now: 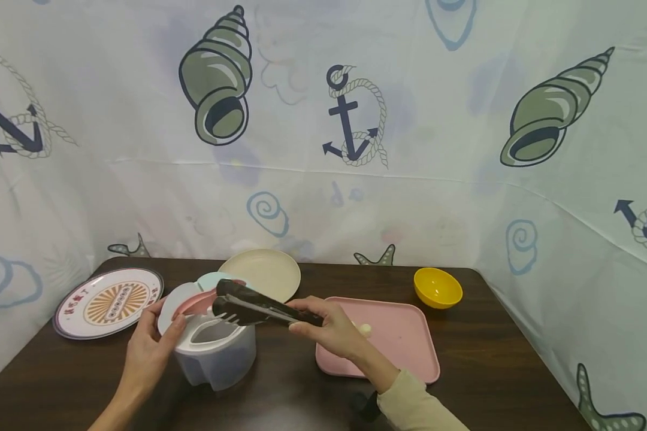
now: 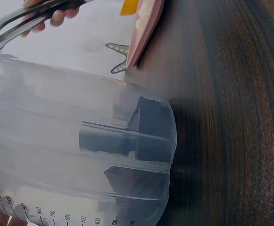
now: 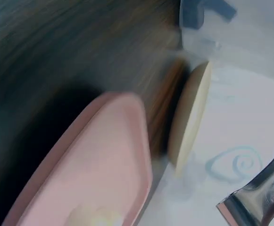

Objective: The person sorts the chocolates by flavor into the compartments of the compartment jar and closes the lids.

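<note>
A translucent lidded container (image 1: 218,362) with volume markings stands on the table at centre left. My left hand (image 1: 150,344) grips its segmented lid (image 1: 175,299), thumb by the pink flap (image 1: 196,304). An opening shows in the white top. Through the wall, the left wrist view shows dark blocky shapes (image 2: 151,132) inside; their kind is unclear. My right hand (image 1: 331,329) holds a pair of tongs (image 1: 242,302), dark-headed, stretched left over the container's top. Whether anything is between the tongs' tips cannot be seen. Pale pieces (image 1: 364,330) lie on a pink tray (image 1: 401,341), partly behind the right hand.
A yellow bowl (image 1: 438,288) stands at the back right. Behind the container is a cream plate (image 1: 275,272). A white plate with an orange sunburst print (image 1: 75,317) lies at the left. Below the right forearm is a small dark object (image 1: 368,407), partly hidden.
</note>
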The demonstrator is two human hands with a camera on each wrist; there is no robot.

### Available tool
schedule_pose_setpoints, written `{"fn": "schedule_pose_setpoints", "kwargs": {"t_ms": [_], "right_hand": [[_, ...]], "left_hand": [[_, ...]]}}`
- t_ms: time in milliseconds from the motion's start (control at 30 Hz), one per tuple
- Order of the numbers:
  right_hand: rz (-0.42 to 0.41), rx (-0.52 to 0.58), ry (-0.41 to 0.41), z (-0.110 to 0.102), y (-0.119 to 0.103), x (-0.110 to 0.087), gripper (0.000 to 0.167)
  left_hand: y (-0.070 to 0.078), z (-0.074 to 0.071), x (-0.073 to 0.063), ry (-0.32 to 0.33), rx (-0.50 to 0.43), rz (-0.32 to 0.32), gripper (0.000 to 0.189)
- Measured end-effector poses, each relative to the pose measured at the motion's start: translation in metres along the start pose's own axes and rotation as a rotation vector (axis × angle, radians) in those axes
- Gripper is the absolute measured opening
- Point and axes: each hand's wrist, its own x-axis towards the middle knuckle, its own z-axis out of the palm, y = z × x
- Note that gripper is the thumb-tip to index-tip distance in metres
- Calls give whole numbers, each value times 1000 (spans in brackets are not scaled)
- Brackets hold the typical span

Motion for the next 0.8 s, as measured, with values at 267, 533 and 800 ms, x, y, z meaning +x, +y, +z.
{"fn": "schedule_pose_setpoints", "kwargs": {"t_ms": [267,533,800], "right_hand": [[173,-48,511,-61,19,-51,33],[434,-233,1195,-139,44,-110,37],[872,-312,1267,-174,55,-158,54]], "left_hand": [[-1,1,0,2,-15,0,41],[-2,1,0,2,-50,-16,41],[-1,2,1,-4,-122,-8,40]]}}
